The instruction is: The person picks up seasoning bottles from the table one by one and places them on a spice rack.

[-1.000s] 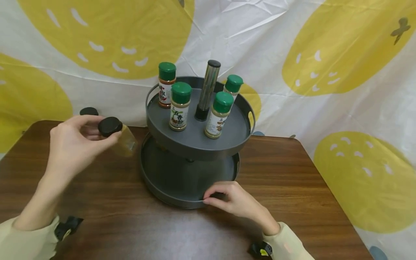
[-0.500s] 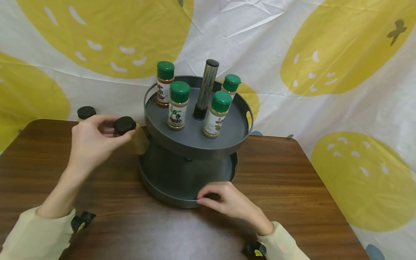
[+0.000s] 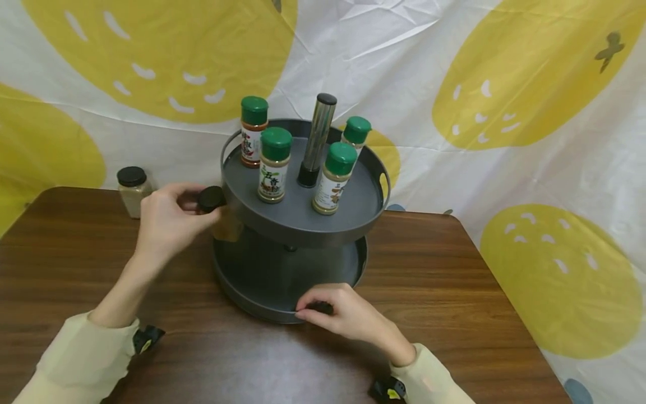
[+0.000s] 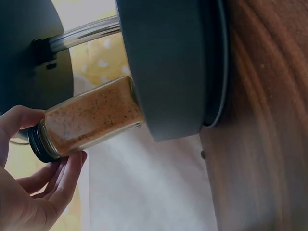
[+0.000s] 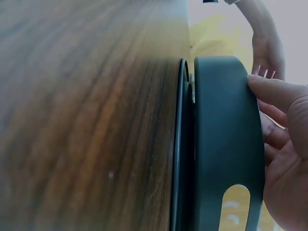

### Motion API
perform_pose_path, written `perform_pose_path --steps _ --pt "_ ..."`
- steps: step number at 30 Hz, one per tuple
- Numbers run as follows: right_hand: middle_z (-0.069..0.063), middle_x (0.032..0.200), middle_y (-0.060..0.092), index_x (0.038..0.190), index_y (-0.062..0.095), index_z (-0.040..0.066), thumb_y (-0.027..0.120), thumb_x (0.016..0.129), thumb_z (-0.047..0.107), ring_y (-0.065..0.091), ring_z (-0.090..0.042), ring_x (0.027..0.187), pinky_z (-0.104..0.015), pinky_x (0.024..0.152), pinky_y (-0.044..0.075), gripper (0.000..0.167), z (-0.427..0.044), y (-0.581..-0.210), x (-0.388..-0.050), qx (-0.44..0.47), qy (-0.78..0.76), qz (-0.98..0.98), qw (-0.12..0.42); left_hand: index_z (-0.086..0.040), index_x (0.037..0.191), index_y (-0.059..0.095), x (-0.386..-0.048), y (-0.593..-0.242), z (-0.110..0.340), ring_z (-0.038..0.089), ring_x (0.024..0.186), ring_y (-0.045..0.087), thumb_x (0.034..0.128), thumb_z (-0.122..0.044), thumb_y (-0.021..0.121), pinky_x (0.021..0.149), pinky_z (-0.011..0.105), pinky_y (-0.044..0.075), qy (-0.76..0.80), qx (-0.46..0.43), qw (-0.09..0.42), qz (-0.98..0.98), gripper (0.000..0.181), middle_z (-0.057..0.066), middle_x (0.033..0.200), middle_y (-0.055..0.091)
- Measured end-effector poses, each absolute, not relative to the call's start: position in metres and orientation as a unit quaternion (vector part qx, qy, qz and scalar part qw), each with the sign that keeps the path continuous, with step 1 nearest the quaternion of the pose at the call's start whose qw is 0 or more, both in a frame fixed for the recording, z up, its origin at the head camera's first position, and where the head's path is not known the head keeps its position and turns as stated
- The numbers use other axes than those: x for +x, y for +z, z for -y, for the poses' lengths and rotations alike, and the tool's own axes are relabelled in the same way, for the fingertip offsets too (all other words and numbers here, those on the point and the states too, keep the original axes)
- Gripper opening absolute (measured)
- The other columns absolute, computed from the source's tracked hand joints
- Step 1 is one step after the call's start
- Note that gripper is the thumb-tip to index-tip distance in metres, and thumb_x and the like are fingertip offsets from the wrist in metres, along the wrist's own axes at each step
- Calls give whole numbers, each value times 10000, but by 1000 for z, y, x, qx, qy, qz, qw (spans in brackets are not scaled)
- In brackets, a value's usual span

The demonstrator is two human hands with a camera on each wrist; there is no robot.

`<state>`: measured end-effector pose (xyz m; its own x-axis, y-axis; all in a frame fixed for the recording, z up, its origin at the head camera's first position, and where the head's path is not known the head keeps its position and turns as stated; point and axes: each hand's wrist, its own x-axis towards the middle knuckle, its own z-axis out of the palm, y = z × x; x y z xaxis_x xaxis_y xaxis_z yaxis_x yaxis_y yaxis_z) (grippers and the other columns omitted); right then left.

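My left hand (image 3: pixel 169 227) holds a square glass spice jar (image 4: pixel 94 115) near its black lid, fingers and thumb around the neck. Orange-brown seasoning with dark specks fills it. The jar is tilted, its base at the left side of the two-tier rack; in the left wrist view its base overlaps the lower tray's wall (image 4: pixel 166 72), and I cannot tell whether they touch. At the front of the lower tray (image 3: pixel 252 306), my right hand (image 3: pixel 343 311) pinches the rim between thumb and fingers. The right wrist view shows its thumb (image 5: pixel 274 91) on the rim's edge.
Several green-capped spice bottles (image 3: pixel 272 174) stand on the upper tray (image 3: pixel 303 219) around a metal post (image 3: pixel 319 137). Another black-lidded jar (image 3: pixel 133 193) stands at the table's back left. A patterned cloth (image 3: pixel 393 67) hangs behind the wooden table (image 3: pixel 429 292).
My left hand has carried the jar rightward to the rack's left side, uncovering the jar behind. My right hand has shifted slightly left while pinching the lower rim.
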<state>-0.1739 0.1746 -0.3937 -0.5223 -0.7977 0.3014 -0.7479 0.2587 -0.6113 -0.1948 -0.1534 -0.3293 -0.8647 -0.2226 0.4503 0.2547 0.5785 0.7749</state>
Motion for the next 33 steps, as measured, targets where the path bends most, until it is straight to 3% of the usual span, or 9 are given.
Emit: perform_pose_path --steps 4,7,11,15,18,26,33 --pt "100 921 701 978 734 145 698 976 170 628 3 837 -273 732 561 43 -173 -395 -174 -496 -364 -788 28 21 1022 757 -199 -333 149 231 793 722 755 -148 839 630 31 409 -451 -9 252 856 326 197 917 746" --pt "95 924 703 980 733 143 696 978 175 626 3 834 -268 725 560 49 -172 -395 -174 -500 -364 -785 25 14 1017 757 -203 -337 146 271 814 727 756 -148 833 627 51 402 -443 -8 244 863 316 188 915 745" --pt "94 931 702 983 732 143 702 973 169 622 4 839 -270 729 560 41 -170 -394 -174 -497 -364 -787 31 10 1052 759 -207 -342 143 253 801 704 748 -155 841 658 179 452 -433 -8 237 870 355 169 895 738" --pt "80 928 704 979 727 143 702 974 170 617 8 842 -281 732 563 38 -167 -393 -173 -496 -361 -789 32 -36 1028 772 -212 -346 139 214 710 572 737 -177 850 656 347 410 -420 -19 240 875 332 104 755 658" --pt "67 927 707 979 725 140 699 976 175 614 12 847 -267 746 558 44 -165 -393 -173 -499 -357 -789 31 -54 991 768 -214 -350 137 216 692 528 736 -172 848 640 371 387 -415 -35 241 877 292 84 728 621" --pt "64 928 704 981 722 124 717 958 141 611 24 855 -220 770 543 29 -156 -392 -173 -505 -351 -788 31 -17 943 747 -217 -358 133 292 754 668 732 -149 843 674 462 496 -413 -58 241 877 267 144 855 712" --pt "68 924 702 987 720 123 710 963 136 611 35 850 -222 764 550 29 -155 -394 -172 -498 -357 -789 39 -30 870 714 -219 -361 129 309 762 636 724 -159 826 662 511 486 -400 -66 244 881 225 140 830 673"
